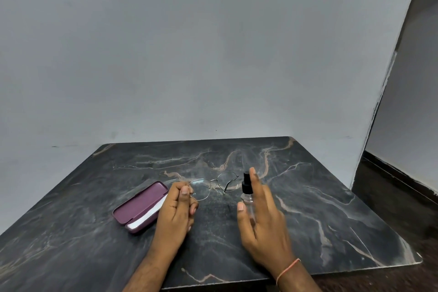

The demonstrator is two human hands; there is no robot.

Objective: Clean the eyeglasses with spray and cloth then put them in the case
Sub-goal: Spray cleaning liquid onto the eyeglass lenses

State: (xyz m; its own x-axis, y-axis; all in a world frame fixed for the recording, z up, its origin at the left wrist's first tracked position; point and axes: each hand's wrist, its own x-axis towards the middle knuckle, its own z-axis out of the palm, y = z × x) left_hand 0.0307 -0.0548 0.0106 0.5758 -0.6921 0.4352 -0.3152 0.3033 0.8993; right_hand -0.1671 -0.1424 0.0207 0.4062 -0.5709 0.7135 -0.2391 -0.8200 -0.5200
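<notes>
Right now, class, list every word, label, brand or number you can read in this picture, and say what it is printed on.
None can be read.
Case: plain purple, no print visible.
Spray bottle: no label shows.
Glasses: frame too thin to show any marking.

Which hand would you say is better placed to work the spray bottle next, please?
Probably the right hand: it is at the spray bottle, forefinger by the black nozzle. The left hand holds the eyeglasses.

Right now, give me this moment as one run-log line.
left hand: pinches thin wire-frame eyeglasses | right hand: open beside clear black-capped spray bottle | purple case: open, white cloth inside
</notes>
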